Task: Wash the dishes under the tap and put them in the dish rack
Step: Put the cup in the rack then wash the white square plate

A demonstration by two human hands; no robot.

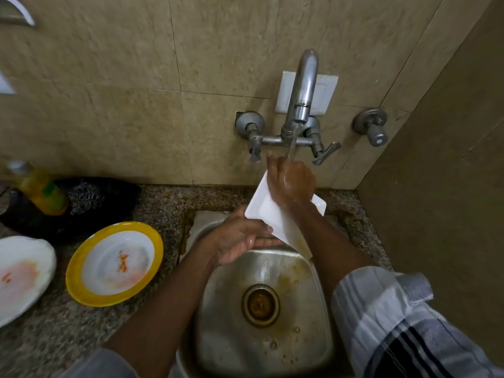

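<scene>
A white rectangular plate (266,211) is tilted over the back of the steel sink (311,317). My left hand (241,238) grips its lower left edge from below. My right hand (290,181) lies on the plate's upper face, fingers bent, directly under the water that runs from the tap (302,91). On the counter to the left sit a yellow-rimmed plate (114,264) with orange food smears and a white plate (21,274), also smeared. No dish rack is in view.
A yellow soap bottle (41,188) and a steel scrubber (86,197) stand in a black pan at the back left. A tiled wall closes the back, a side wall the right. Brown residue lies around the sink drain (260,304).
</scene>
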